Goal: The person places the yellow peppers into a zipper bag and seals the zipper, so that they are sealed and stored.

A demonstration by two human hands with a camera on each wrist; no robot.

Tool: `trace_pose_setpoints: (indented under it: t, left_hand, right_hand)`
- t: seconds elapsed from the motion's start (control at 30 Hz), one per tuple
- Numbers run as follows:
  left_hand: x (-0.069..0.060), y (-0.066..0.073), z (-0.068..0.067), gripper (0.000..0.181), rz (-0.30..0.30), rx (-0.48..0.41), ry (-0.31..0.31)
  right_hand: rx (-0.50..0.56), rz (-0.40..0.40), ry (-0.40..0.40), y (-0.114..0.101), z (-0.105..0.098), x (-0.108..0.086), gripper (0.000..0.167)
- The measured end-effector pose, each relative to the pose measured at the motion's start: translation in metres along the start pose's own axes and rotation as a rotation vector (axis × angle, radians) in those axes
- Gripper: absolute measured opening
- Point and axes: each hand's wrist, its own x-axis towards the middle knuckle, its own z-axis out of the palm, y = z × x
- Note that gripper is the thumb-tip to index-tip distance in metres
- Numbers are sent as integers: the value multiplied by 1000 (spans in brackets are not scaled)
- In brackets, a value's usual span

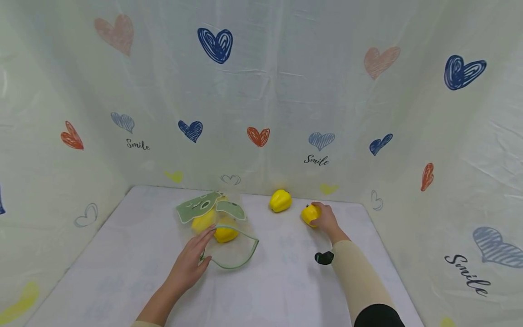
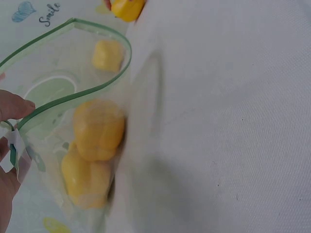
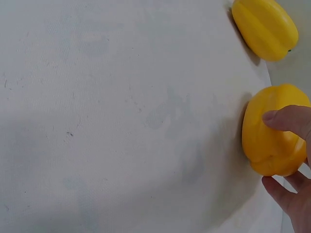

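Observation:
A clear zip bag (image 1: pixel 241 255) with a green rim and green printed patches lies on the table, its mouth spread apart towards the near side. Two yellow bell peppers (image 2: pixel 99 130) are inside it. My left hand (image 1: pixel 192 260) holds the bag by the rim at its left side, thumb and fingers at the edge in the left wrist view. At the back right, my right hand (image 1: pixel 325 220) grips another yellow bell pepper (image 3: pixel 272 141), thumb on one side and fingers on the other. One more yellow bell pepper (image 1: pixel 280 200) lies between that hand and the bag.
The white-covered table (image 1: pixel 286 281) meets a pale curtain (image 1: pixel 261 91) printed with hearts at the back and sides. A black wrist device (image 1: pixel 324 258) sticks out beside the right sleeve.

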Motion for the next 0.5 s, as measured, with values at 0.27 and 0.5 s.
trace_pose_setpoints:
  t: [0.27,0.5]
  left_hand:
    - [0,1,0,84,-5,3,0]
    - [-1,1,0,85,2,7,-1]
  right_hand:
    - [10,10,0,-5,1,-4,73]
    - [19,-59,1,-16,-2,-15,72]
